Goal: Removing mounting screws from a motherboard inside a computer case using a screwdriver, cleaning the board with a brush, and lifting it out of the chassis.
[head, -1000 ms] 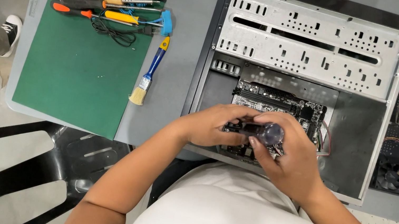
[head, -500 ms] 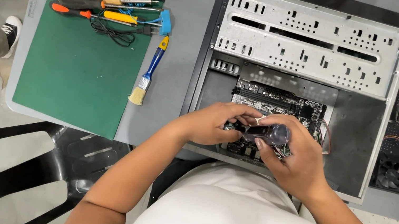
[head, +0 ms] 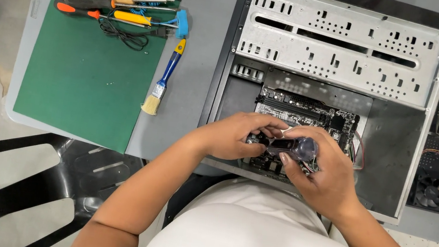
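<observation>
Bright even overhead light, soft shadows, sharp focus

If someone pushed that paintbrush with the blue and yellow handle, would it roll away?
Probably not far. The blue-and-yellow-handled paintbrush with pale bristles looks flat and wide at the bristle end, so it would likely slide or pivot on the grey table instead. It seems light and stiff along the handle, and only the bristles look soft enough to bend.

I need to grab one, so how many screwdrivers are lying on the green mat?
2, side by side at the mat's top edge: the upper screwdriver and the lower screwdriver. More may hide among the tangled cables.
</observation>
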